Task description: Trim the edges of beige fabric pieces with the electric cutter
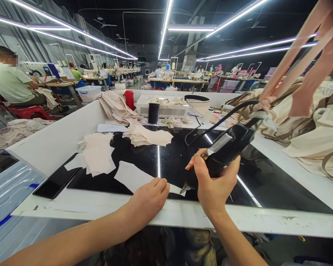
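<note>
My right hand is wrapped round a black corded handheld power tool with a silver lever and a pointed metal tip. Its tip meets the right end of a pale cut fabric piece, lying flat on a glossy black plate. With fingers curled and pressed together, my left hand holds that piece down near its narrow end, left of the tip. Two piles of pale cut pieces lie beyond: one at the left, one farther back. Pink fabric straps hang down to the tool's cord end.
A black flat slab lies at the plate's left. Behind stand a vented white box, a phone, a red cylinder and a dark-rimmed tub. Beige fabric heaps crowd the right. A co-worker sits far left.
</note>
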Action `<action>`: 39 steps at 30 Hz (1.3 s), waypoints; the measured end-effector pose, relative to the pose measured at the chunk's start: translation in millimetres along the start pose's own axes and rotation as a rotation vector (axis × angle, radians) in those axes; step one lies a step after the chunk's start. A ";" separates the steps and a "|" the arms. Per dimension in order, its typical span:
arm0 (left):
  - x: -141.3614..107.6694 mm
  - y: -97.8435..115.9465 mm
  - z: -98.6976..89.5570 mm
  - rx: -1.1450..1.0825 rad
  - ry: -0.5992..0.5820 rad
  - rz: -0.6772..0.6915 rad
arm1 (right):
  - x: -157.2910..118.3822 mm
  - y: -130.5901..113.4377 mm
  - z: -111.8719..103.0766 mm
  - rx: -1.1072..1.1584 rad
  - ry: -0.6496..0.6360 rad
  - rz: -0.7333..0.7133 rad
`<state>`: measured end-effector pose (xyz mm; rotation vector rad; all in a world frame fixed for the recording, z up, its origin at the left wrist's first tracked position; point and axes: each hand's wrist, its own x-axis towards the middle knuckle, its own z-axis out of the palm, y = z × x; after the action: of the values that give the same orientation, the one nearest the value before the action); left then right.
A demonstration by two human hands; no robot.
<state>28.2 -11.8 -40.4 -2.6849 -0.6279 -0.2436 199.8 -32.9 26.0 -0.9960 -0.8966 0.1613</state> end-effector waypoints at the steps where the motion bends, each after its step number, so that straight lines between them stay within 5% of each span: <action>1: -0.1 -0.3 -0.3 -0.013 -0.004 -0.008 | -0.1 0.0 0.3 -0.001 0.001 0.001; 39: -8.0 4.6 4.7 -0.198 0.179 -0.005 | 6.9 13.9 29.0 0.264 -0.068 0.072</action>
<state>23.6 -17.0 -48.1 -2.8059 -0.5830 -0.5683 187.2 -2.6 25.8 -0.7803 -0.8757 0.3668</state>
